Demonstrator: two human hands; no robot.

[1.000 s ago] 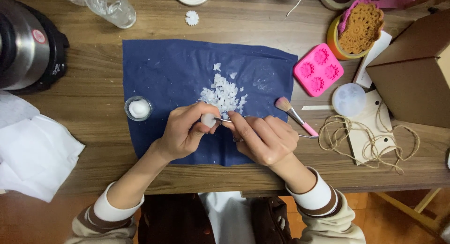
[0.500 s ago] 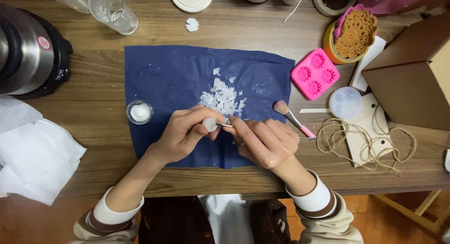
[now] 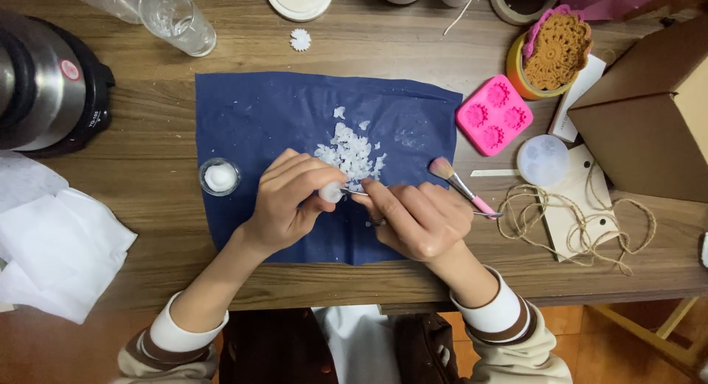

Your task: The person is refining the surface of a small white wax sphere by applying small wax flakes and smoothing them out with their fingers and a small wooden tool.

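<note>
Wooden table [image 3: 110,266], brown grain; orange-brown floor [image 3: 634,354] below; soft even light.

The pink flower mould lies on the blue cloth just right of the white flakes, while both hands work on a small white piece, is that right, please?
Not quite: the head view shows the pink flower mould on the bare wooden table, just off the right edge of the blue cloth. The left hand and right hand do work on the small white piece.

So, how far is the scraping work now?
Done: a pile of white flakes lies on the blue cloth. In hand: the left hand holds a small white piece; the right hand works it with a thin metal tool. Left: that piece is not yet used up.
</note>
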